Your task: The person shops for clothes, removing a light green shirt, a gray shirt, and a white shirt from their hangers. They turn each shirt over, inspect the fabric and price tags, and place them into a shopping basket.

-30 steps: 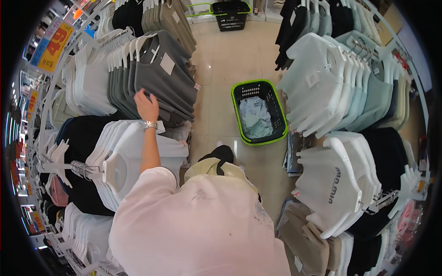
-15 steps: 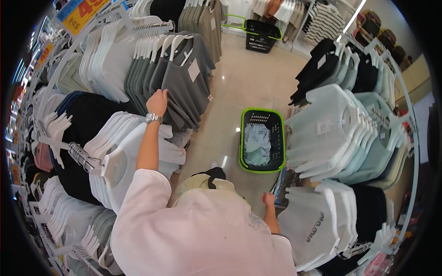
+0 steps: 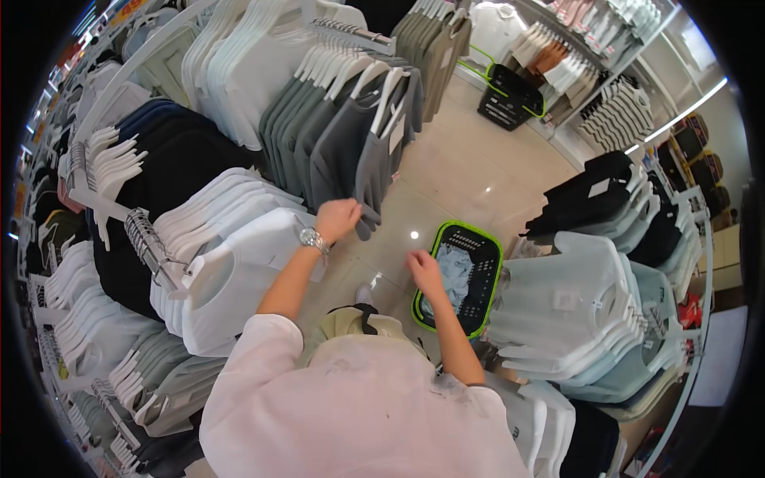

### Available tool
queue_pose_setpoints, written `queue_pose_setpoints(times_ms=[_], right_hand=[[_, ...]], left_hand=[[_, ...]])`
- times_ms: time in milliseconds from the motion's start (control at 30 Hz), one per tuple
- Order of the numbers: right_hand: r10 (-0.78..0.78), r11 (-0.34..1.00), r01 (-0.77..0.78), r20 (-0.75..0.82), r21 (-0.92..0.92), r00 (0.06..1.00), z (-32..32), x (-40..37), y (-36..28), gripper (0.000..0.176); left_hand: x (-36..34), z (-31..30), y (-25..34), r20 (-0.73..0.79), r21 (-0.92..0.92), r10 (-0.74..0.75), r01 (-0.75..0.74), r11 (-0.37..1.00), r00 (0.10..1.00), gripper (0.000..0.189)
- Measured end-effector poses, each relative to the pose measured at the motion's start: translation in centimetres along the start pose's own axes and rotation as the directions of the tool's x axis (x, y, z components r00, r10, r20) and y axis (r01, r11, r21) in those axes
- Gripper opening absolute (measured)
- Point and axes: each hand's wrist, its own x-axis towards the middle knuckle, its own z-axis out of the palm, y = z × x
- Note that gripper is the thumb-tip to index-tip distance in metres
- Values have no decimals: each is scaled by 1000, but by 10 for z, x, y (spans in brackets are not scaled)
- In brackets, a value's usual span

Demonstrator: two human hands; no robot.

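Note:
My left hand (image 3: 339, 220), with a metal watch at the wrist, has its fingers closed on the sleeve edge of a dark grey shirt (image 3: 381, 151). This shirt hangs on a white hanger at the front of a row of grey-green shirts (image 3: 307, 119), a white tag on its chest. My right hand (image 3: 425, 272) is raised in front of me, fingers curled, nothing visible in them. Below and beside it, a black basket with a green rim (image 3: 500, 275) stands on the floor. Pale blue-grey folded cloth (image 3: 454, 275) lies inside.
White shirts (image 3: 247, 263) hang close on my left, beside black ones (image 3: 151, 207). To the right is a rack of pale shirts (image 3: 558, 303), with black shirts (image 3: 586, 195) farther up. Another black basket (image 3: 506, 103) stands at the far end of the tiled aisle (image 3: 454, 171).
My right hand has risen from my side to the front, near the basket. My left hand has shifted along the dark grey shirt's edge. The view has turned, sliding the racks across.

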Motion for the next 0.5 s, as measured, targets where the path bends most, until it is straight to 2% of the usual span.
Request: queue_pose_setpoints(times_ms=[67, 133, 200, 333, 433, 500], right_hand=[[-119, 991, 120, -17, 62, 993, 11, 25, -71, 36], [-261, 964, 256, -66, -75, 963, 24, 46, -118, 34], [-321, 922, 302, -45, -244, 946, 35, 60, -144, 33], [-332, 832, 298, 11, -468, 943, 53, 88, -150, 30], [-471, 733, 410, 29, -543, 882, 57, 100, -135, 29], [-524, 693, 491, 99, -529, 846, 55, 98, -122, 27]], left_hand=[[-12, 15, -1, 39, -27, -1, 2, 1000, 999, 22], [-25, 30, 3, 46, -53, -3, 6, 999, 999, 23], [-31, 33, 16, 63, -143, -27, 35, 989, 998, 21], [-34, 25, 41, 83, -238, -47, 66, 969, 995, 17], [-44, 47, 27, 271, -182, -74, 127, 975, 960, 18], [-40, 35, 23, 278, -385, -197, 297, 874, 940, 19]])
